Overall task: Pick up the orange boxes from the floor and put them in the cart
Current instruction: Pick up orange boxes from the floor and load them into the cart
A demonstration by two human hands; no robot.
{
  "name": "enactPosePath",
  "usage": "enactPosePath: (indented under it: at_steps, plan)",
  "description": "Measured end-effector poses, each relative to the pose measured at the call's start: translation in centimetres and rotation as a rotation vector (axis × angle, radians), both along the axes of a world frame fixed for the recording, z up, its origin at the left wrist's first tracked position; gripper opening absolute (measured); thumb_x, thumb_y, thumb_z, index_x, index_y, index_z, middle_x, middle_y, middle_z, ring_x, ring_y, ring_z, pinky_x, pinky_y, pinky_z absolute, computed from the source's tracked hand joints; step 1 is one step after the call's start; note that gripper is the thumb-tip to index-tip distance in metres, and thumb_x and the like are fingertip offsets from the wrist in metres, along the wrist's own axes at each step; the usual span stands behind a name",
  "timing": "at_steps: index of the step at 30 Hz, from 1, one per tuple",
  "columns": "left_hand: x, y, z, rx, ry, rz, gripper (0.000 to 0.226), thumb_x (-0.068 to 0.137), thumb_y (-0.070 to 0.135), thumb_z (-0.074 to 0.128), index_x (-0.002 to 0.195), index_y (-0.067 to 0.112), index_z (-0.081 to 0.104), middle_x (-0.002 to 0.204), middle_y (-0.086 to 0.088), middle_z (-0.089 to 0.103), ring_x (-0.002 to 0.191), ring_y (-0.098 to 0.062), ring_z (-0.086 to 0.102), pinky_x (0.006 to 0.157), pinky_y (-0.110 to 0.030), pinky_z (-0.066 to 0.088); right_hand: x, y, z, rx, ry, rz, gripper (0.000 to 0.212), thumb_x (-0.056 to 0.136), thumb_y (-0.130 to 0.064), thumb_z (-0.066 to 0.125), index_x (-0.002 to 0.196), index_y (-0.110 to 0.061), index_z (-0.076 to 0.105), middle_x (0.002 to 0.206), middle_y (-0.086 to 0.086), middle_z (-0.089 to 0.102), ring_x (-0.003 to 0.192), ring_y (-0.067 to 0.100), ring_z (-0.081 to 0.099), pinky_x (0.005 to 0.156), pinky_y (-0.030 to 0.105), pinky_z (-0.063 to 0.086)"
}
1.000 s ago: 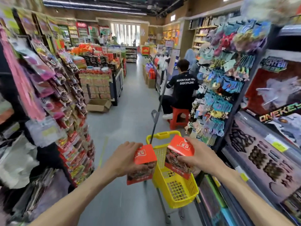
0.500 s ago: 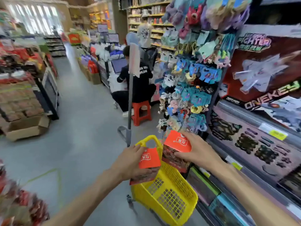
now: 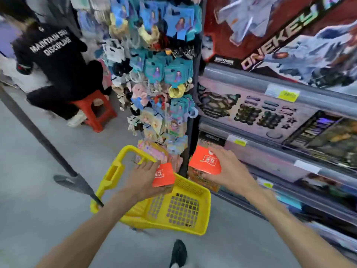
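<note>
A yellow mesh cart stands on the grey floor just ahead of me, its handle towards the left. My left hand is closed on one orange box, held over the cart's open top near the back rim. My right hand grips a second orange box, which hangs just right of the cart, beyond its rim and close to the shelf front. Both boxes show an orange top with a white logo.
A rack of hanging hair accessories rises right behind the cart. Toy shelves run along the right. A person in black sits on a red stool at upper left. A dark pole slants to the cart. My shoe shows below.
My view has swung right and down, closer to the cart. Both hands have lowered with their boxes; the left box now sits over the cart opening.
</note>
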State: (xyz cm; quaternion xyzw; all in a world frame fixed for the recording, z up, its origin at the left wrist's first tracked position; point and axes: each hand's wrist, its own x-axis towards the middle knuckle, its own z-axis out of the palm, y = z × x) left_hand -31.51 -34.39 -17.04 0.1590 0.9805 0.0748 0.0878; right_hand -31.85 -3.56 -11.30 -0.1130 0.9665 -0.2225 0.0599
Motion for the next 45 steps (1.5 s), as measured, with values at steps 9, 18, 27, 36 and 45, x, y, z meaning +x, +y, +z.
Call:
enactPosePath:
  at_steps: [9,18,27,36,45]
  plan:
    - [-6.1,-2.1,-13.7,-0.092,-0.117,-0.121,0.096,0.067,0.076,0.064,0.137,0.013,0.044,0.124,-0.009,0.057,0.115,-0.035,0.053,0.099,-0.05,0.043,-1.1,-2.1,-14.4,-0.054,-0.195,-0.088,0.104,0.07,-0.069,0.071,0.153,-0.028,0.024,0.142,-0.011,0.039,0.131,0.015,0.029,0.107,0.036,0.035]
    - [-11.1,-3.1,-30.8,-0.136,-0.19,-0.219,0.093,0.054,0.039,0.09,0.133,0.01,0.05,0.123,-0.012,0.06,0.115,-0.036,0.052,0.097,-0.05,0.043,-2.4,-5.3,-30.9,-0.035,-0.188,-0.038,0.092,0.072,-0.061,0.075,0.148,-0.026,0.036,0.138,-0.007,0.048,0.126,0.019,0.041,0.105,0.032,0.035]
    - [-13.7,-4.1,-41.8,-0.111,-0.21,-0.289,0.092,0.06,0.024,0.089,0.137,0.006,0.043,0.13,-0.015,0.052,0.12,-0.037,0.046,0.105,-0.049,0.039,-2.7,-7.8,-41.1,0.038,-0.215,-0.09,0.091,0.065,-0.055,0.081,0.142,-0.025,0.042,0.135,-0.005,0.052,0.121,0.021,0.043,0.101,0.038,0.037]
    - [-13.2,-5.2,-42.8,-0.077,-0.205,-0.234,0.101,0.061,0.02,0.089,0.145,0.009,0.033,0.138,-0.015,0.043,0.131,-0.038,0.036,0.113,-0.049,0.032,-3.9,-10.4,-43.4,0.09,-0.223,-0.112,0.088,0.061,-0.046,0.085,0.136,-0.022,0.045,0.127,-0.001,0.057,0.115,0.023,0.049,0.097,0.033,0.027]
    - [-12.8,-6.1,-44.2,0.0,-0.168,-0.205,0.093,0.065,0.013,0.084,0.144,0.011,0.035,0.135,-0.013,0.045,0.129,-0.036,0.038,0.111,-0.05,0.034,-7.1,-14.6,-47.6,0.201,-0.181,-0.054,0.093,0.063,-0.038,0.086,0.14,-0.014,0.041,0.13,0.004,0.054,0.117,0.026,0.048,0.106,0.039,0.034]
